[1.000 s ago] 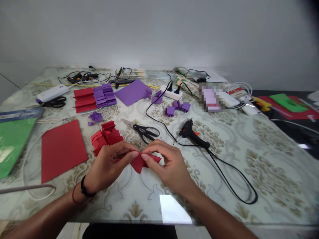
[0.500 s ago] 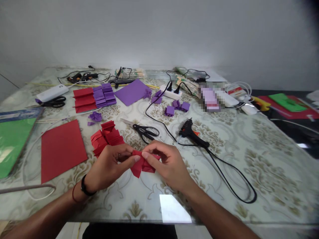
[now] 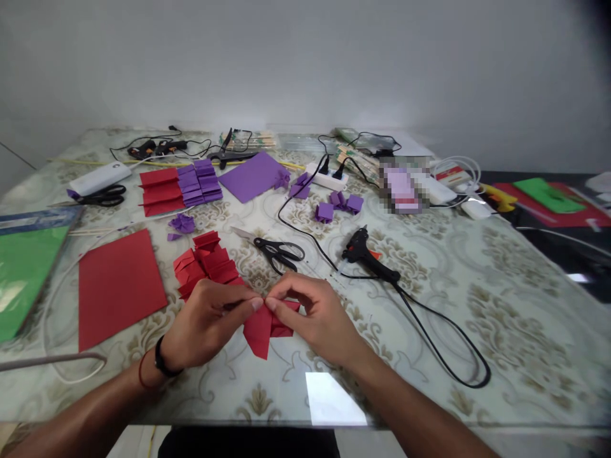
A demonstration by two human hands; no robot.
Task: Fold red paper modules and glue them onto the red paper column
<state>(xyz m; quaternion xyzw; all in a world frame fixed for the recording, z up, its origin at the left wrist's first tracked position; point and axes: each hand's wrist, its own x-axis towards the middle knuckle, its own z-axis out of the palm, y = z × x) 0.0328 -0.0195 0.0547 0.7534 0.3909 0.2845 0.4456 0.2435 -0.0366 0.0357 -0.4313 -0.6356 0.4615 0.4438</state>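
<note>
A small folded red paper piece [image 3: 263, 329] is pinched between both of my hands just above the patterned table [image 3: 477, 305]. My left hand [image 3: 207, 321] grips its left edge with thumb and forefinger closed. My right hand [image 3: 317, 315] pinches the top of the fold, fingertips meeting those of the left. A pile of folded red pieces [image 3: 206, 261] lies right behind my left hand. Black scissors [image 3: 274, 248] and a black glue gun [image 3: 367, 254] lie just beyond my hands.
A red paper sheet [image 3: 117, 286] and a green sheet [image 3: 21, 273] lie at the left. Purple folded strips [image 3: 200, 181], a purple sheet [image 3: 252, 175], a power strip [image 3: 327, 178] and cables fill the back. The glue gun's black cord [image 3: 443, 343] loops at the right.
The red piece has been folded tighter and turned so that a point hangs downward. Both hands have shifted slightly left and lower, with fingertips now meeting at the fold.
</note>
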